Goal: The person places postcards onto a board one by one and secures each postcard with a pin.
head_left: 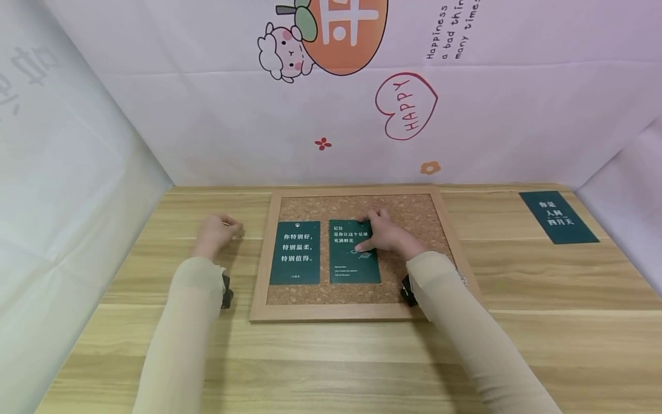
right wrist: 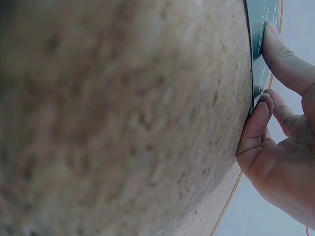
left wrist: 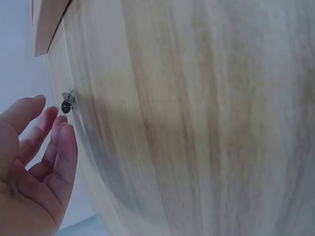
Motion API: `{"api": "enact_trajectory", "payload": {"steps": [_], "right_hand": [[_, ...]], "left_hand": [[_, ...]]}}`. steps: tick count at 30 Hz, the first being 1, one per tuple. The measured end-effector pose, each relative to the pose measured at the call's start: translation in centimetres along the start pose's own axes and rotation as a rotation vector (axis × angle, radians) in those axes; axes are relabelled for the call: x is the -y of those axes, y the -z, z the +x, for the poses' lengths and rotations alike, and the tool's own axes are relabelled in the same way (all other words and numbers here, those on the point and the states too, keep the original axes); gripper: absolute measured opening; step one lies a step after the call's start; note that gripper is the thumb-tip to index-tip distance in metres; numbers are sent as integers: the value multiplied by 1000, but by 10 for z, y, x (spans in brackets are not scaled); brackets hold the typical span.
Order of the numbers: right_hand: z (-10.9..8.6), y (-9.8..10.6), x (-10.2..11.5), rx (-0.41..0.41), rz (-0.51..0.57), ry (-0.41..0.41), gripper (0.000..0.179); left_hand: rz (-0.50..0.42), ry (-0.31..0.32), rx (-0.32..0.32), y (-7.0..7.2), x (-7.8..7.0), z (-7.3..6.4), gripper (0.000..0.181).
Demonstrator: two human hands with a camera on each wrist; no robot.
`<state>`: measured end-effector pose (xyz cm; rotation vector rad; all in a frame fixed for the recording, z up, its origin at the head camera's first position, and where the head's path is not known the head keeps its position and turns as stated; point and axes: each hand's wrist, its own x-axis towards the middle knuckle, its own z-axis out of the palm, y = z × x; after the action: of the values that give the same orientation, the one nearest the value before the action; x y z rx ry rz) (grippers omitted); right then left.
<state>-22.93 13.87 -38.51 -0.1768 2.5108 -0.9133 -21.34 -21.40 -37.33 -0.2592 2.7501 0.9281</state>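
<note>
A dark green card [head_left: 354,270] with white writing lies on the cork board [head_left: 400,207]. My right hand [head_left: 389,234] holds it at the upper right, thumb on its face and bent fingers along its edge. Another green card [head_left: 295,270] lies left of it, with a thumbtack [head_left: 297,225] at its top. My left hand [head_left: 216,233] is over the table left of the board, fingers loosely bent. In the left wrist view, two metal thumbtacks [left wrist: 67,106] lie on the wood right at its fingertips, thumb apart from the fingers.
A third green card [head_left: 559,217] lies at an angle on the wooden table [head_left: 331,368], far right. The board has a raised wooden frame [head_left: 331,313]. White printed cloth [head_left: 233,126] hangs behind the table and along its sides.
</note>
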Motion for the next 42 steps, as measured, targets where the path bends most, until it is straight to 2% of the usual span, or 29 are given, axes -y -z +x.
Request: {"api": "enact_trajectory", "payload": {"steps": [12,30,38,42], "right_hand": [[0,2,1,-1,6,-3,69],[0,1,0,2,17,-2,68],[0,0,-2,8,-7,22,49],[0,0,-1,5,-6,22,46]], "left_hand": [[-8,56,68,-1,-6,-3,34],[33,55,76,-5,-6,-1,26],[11,73,92,-4,-7,-2,29],[10,74,101,-4,-7,-4,30]]}}
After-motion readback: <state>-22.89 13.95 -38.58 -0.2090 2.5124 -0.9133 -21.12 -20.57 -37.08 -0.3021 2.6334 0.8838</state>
